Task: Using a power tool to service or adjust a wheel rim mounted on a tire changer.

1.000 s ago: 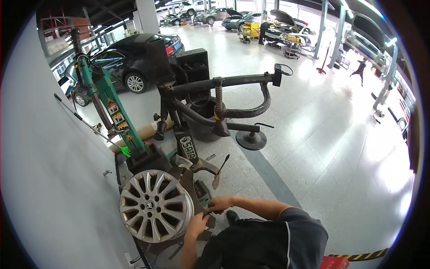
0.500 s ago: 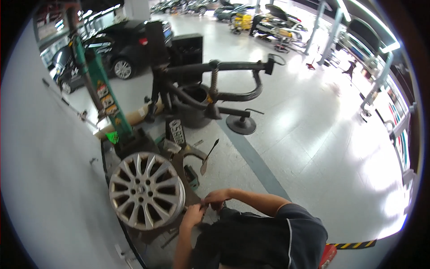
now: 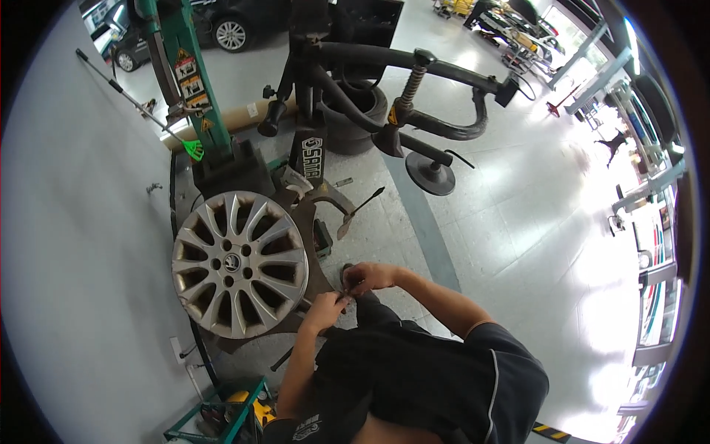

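Lighting and picture quality: bright daylit workshop, fisheye view.

Daylight enters from the right; the pale glossy tiled floor (image 3: 562,244) is washed out to white glare there. The plain grey wall (image 3: 66,222) at left is evenly lit and dimmer. Soft shadow lies under the silver multi-spoke alloy wheel (image 3: 239,263). Centre reasonably sharp; far background soft. Straight posts bend toward the rim, and a black circular vignette closes the corners. Hands slightly blurred.
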The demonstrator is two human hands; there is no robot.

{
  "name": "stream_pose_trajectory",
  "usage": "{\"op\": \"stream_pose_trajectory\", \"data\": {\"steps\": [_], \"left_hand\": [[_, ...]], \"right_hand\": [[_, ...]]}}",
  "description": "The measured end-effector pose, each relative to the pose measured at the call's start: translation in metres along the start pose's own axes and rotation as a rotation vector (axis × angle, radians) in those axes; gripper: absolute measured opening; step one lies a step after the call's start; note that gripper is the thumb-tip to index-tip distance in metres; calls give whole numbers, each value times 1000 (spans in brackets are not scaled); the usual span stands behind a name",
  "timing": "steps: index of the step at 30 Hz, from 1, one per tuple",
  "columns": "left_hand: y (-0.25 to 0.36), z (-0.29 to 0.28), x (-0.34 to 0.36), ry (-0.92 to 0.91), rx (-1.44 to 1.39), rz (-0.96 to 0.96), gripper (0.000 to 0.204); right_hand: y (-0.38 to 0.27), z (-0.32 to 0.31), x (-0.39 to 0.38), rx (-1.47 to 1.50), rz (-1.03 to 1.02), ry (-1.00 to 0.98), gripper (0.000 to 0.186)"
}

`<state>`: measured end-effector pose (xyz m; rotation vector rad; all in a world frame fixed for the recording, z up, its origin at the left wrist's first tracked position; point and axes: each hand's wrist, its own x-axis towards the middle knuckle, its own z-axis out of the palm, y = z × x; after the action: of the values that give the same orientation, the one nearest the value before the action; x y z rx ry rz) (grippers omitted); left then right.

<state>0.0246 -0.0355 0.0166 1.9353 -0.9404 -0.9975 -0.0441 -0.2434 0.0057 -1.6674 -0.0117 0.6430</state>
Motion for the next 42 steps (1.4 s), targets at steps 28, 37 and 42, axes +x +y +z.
{"op": "stream_pose_trajectory", "data": {"steps": [28, 37, 42], "left_hand": [[-3, -39, 143, 1211, 532, -557, 32], [-10, -39, 173, 1209, 705, -719, 47], [-12, -41, 169, 1252, 556, -788, 43]], "right_hand": [[265, -125, 275, -206, 404, 294, 41], [398, -203, 363, -597, 266, -48, 30], [328, -250, 417, -157, 583, 281, 26]]}}
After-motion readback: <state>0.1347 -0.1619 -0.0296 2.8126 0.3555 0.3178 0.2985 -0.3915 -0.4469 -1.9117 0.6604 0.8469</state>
